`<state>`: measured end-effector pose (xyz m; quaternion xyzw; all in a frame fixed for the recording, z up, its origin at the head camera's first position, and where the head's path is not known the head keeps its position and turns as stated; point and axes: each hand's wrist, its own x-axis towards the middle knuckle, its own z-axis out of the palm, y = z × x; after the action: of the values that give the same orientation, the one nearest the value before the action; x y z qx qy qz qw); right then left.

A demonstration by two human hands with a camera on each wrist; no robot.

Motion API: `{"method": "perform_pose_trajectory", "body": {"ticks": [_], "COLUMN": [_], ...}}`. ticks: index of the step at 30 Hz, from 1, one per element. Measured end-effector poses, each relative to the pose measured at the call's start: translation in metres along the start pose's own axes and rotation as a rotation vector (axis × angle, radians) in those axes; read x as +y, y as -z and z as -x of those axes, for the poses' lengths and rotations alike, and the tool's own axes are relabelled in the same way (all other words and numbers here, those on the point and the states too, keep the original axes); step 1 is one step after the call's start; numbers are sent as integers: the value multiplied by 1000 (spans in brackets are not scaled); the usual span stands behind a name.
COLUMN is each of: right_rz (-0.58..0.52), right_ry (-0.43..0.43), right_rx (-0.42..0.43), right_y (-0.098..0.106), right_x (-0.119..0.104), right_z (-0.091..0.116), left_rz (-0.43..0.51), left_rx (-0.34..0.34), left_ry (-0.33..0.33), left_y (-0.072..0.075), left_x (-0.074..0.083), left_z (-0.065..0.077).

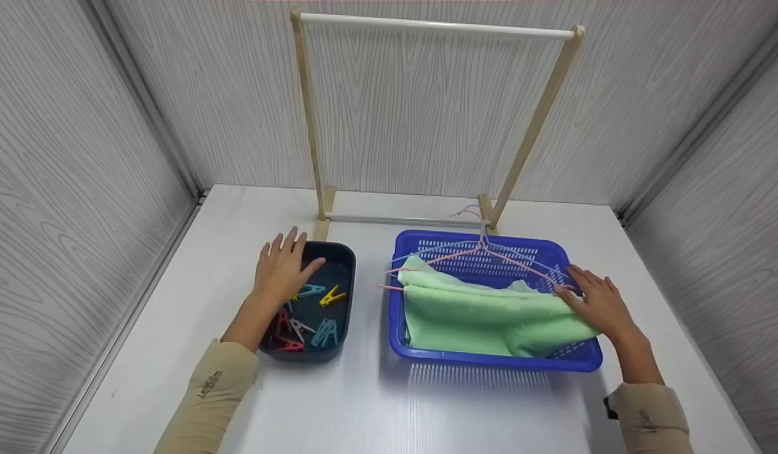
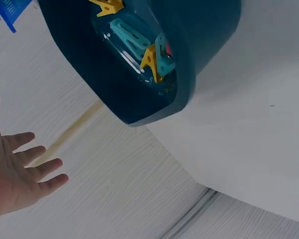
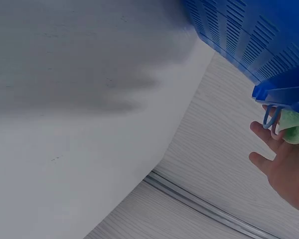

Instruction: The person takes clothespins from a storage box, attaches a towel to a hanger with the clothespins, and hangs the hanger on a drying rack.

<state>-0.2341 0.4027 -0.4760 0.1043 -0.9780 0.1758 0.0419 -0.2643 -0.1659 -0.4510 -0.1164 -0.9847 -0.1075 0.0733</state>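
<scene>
Left hand (image 1: 278,271) was over the left side of the dark bin (image 1: 333,268), fingers spread wide, nothing held; left wrist view showed it apart from the bin, palm and fingers clear. Right hand (image 1: 603,309) was at the right end of the blue basket (image 1: 496,361), fingers fairly straight and a bit apart, thumb over the green cloth (image 1: 477,309); couldn't tell if thumb or fingertips pressed on anything, but right wrist view put the hanger ends and cloth edge right at the fingers. Cloth lay folded across the basket, left corner up near the left rim. Pink hanger (image 1: 515,263) and blue hanger (image 1: 437,250) lay together over the basket, left ends past the left rim, hooks up beyond the back rim. Bin, left of the basket with a gap between, held loose clips: yellow clip (image 1: 333,296), teal clips (image 1: 325,332), red clip (image 1: 291,345), whitish clip (image 1: 299,328), some partly hidden by the left hand and wrist. Both containers sat on the white table (image 1: 364,403). Wooden rack (image 1: 540,120) stood upright behind them, white bar (image 1: 436,25) across its top. Both sleeves were beige.
</scene>
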Motion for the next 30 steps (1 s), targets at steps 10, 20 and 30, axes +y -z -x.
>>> {"method": "perform_pose_trajectory", "body": {"ticks": [10,20,30], "right_rz": [-74,-94,-131], "right_ry": [-28,-32,-44], "right_rx": [-24,-37,-29], "right_y": [-7,-10,-11], "right_x": [4,6,6], "right_z": [2,2,4], "left_rz": [22,149,92], "left_rx": [-166,-264,-292], "left_ry": [5,21,-15], "left_y": [-37,-59,-69], "left_x": [7,17,24], "left_z": [24,46,54]}}
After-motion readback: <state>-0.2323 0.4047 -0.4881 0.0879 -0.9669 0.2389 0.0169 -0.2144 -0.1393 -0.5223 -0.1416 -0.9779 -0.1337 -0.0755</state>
